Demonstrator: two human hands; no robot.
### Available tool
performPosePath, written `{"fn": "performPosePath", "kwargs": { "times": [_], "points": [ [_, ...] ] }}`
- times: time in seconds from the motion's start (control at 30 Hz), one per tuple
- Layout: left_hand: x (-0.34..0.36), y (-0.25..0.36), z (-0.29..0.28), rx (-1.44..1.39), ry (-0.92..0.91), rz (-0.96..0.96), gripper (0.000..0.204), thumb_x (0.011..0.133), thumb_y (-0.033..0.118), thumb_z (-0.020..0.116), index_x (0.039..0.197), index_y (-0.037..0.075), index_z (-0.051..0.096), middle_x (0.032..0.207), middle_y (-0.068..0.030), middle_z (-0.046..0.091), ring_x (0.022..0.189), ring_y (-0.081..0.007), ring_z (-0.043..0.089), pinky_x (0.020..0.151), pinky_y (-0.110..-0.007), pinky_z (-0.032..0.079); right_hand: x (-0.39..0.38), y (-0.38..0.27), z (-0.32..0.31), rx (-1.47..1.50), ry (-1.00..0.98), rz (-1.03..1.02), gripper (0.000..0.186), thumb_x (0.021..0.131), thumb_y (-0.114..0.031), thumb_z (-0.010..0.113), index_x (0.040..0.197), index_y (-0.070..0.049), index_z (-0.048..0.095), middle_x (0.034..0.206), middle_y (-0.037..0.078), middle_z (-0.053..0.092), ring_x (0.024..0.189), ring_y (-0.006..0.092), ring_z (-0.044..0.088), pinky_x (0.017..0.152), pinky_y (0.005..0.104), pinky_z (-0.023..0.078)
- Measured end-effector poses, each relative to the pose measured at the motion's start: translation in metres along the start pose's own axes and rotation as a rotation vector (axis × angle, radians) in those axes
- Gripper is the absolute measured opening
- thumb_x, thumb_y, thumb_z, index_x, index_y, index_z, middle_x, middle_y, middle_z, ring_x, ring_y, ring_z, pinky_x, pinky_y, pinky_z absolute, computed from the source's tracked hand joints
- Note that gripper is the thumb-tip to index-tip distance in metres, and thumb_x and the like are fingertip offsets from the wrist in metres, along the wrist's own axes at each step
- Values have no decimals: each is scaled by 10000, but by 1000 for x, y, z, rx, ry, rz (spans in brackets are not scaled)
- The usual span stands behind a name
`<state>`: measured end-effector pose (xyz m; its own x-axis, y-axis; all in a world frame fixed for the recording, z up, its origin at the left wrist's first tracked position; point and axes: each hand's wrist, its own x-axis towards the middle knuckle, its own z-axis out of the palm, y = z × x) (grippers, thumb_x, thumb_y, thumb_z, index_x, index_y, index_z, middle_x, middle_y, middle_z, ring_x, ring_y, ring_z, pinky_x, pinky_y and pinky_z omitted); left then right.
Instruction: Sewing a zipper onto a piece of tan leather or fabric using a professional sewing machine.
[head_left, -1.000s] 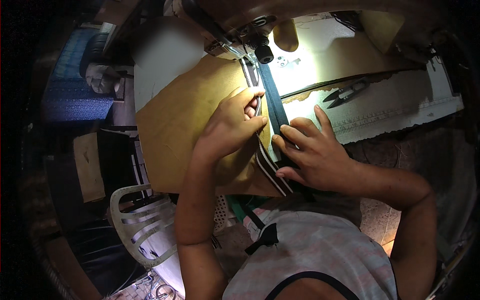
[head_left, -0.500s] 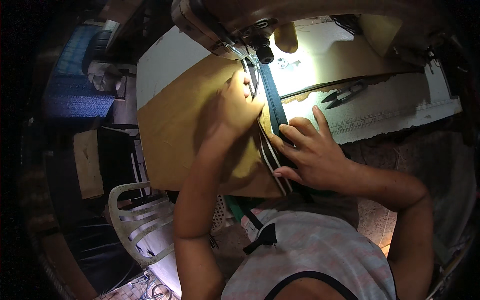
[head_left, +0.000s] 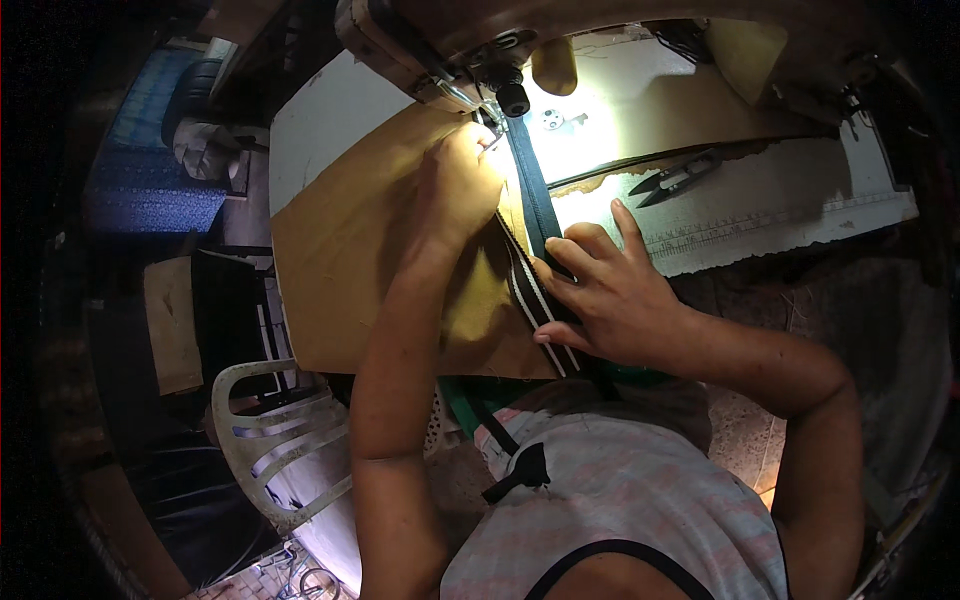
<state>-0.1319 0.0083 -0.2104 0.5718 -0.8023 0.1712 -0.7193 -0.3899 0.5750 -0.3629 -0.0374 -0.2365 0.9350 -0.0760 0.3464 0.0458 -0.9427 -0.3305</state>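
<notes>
My left hand (head_left: 460, 185) is closed beside the needle area of a sewing machine (head_left: 415, 60), fingers curled over a black strip with white lines (head_left: 530, 295). Its fingertips are partly hidden in glare. That strip runs back toward my lap. Along its right side lies a dark blue fabric band (head_left: 532, 180), which passes under the machine head. My right hand (head_left: 620, 300) rests over the strips with fingers spread. Its thumb touches the black strip, and its index finger is bent near the band.
Thread snips (head_left: 678, 178) lie on the right, by a printed ruler scale (head_left: 760, 228). Brown board (head_left: 340, 270) covers the table's left part. A small metal plate (head_left: 552, 120) sits under the lamp light. A pale plastic chair (head_left: 235, 425) stands at the left.
My left hand has edged forward toward the needle, and its thumb, earlier held apart, is now tucked in. My right hand keeps nearly the same pose. The whole view has shifted slightly.
</notes>
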Motion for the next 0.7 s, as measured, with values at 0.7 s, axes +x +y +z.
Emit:
{"fn": "performPosePath", "kwargs": {
  "times": [0.7],
  "points": [
    [-9, -4, -7, 270, -27, 218, 189, 795, 127, 706, 971, 56, 714, 891, -138, 674, 808, -287, 652, 741, -377, 517, -1, -1, 1, -4, 11, -5, 695, 895, -640, 565, 1308, -81, 599, 1227, 100, 531, 1226, 278, 463, 1109, 685, 229]
  ]
}}
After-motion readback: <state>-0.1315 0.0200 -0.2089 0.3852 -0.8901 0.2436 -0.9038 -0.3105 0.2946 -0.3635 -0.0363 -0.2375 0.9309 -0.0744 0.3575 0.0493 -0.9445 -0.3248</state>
